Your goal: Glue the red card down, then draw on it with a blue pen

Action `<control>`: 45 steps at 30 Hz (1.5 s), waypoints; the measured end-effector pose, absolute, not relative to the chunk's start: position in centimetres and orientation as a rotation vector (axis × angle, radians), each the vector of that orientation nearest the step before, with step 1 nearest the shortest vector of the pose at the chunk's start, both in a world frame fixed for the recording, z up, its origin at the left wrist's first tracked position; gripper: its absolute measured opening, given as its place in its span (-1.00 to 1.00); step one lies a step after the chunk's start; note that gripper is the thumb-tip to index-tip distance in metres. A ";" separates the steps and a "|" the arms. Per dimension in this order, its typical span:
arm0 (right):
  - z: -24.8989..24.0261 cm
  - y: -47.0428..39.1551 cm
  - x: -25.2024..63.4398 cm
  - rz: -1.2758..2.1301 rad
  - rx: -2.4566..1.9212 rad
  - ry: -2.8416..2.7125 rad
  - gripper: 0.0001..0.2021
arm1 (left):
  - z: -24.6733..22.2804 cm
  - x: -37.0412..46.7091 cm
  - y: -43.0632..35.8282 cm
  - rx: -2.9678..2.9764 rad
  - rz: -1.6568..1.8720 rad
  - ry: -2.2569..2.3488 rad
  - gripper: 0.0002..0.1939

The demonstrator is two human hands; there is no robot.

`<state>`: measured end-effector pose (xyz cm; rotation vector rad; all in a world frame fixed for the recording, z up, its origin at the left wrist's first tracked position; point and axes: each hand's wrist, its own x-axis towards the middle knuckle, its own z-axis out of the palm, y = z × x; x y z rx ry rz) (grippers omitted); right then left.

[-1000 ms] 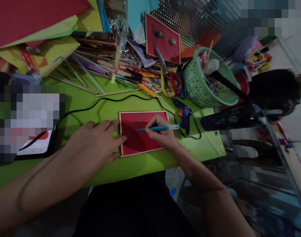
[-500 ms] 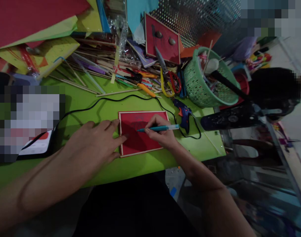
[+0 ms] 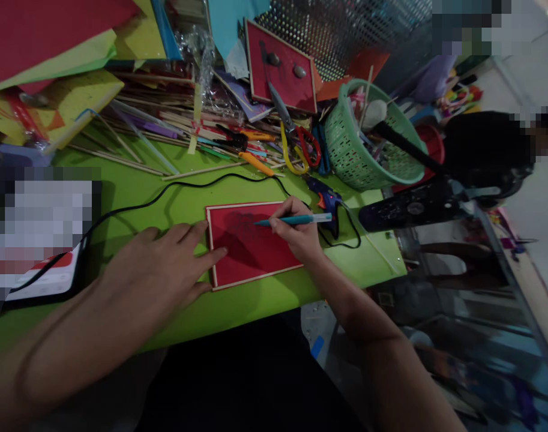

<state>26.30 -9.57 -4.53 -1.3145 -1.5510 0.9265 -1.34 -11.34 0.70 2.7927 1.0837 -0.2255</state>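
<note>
A red card (image 3: pixel 246 258) framed with thin pale sticks lies on the green table, with a faint dark drawing on its upper part. My left hand (image 3: pixel 161 264) rests with fingers spread at the card's left edge, one finger lying over the red surface. Held in my right hand (image 3: pixel 297 228) is a teal pen (image 3: pixel 296 219), its tip pointing left beside the drawing. That hand covers the card's upper right corner.
Behind the card are sticks, scissors (image 3: pixel 307 150), an orange cutter (image 3: pixel 255 163) and a glue gun (image 3: pixel 325 201) with a black cord. A green basket (image 3: pixel 359 150) stands at the right, a phone (image 3: pixel 75 264) at the left. Another red framed card (image 3: pixel 280 78) leans at the back.
The view has shifted slightly, moving most things left. My right hand and the pen have moved up and to the right over the card. My left hand stays at its edge.
</note>
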 end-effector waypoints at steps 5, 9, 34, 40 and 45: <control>-4.3 -9.6 26.0 0.979 -1.325 -1.563 -0.85 | 0.4 -1.3 -11.3 2.861 -0.191 1.068 -0.53; -4.3 -9.5 25.9 0.970 -1.298 -1.584 -0.86 | 0.3 -1.3 -11.3 2.887 -0.192 1.060 -0.54; -4.2 -9.4 25.6 0.952 -1.254 -1.628 -0.86 | -0.4 -1.3 -11.2 2.829 -0.152 1.104 -0.45; -4.3 -9.5 25.9 0.963 -1.258 -1.581 -0.86 | -0.1 -1.1 -11.1 2.849 -0.206 1.107 -0.49; -4.0 -9.7 26.1 0.966 -1.281 -1.569 -0.86 | -0.2 -1.2 -11.3 2.908 -0.193 1.098 -0.49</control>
